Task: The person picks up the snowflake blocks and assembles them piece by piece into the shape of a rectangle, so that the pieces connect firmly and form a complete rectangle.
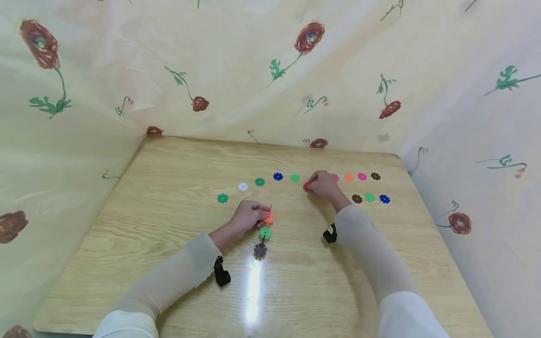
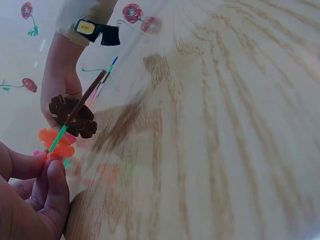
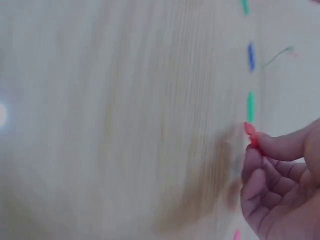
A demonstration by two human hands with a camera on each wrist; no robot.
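Observation:
My left hand (image 1: 247, 217) pinches a chain of joined plastic flower-shaped discs at its upper end, by the orange disc (image 1: 270, 218). Below that hang a green disc (image 1: 265, 232) and a dark brown disc (image 1: 260, 251), and a thin red edge sticks up above the fingertips. In the left wrist view, the brown disc (image 2: 62, 107) and the orange disc (image 2: 60, 142) stand out beyond the fingers. Farther off to the right, my right hand (image 1: 324, 184) holds a red flower disc (image 1: 306, 187) between thumb and fingers. The right wrist view shows this red disc (image 3: 250, 129) at the thumb tip.
Loose discs lie across the far part of the wooden table (image 1: 169, 188): a white disc (image 1: 243, 187), a blue disc (image 1: 278, 176) and several others. Right of my right hand are more, including a brown disc (image 1: 357, 199). Flowered cloth (image 1: 236, 70) hangs behind the table.

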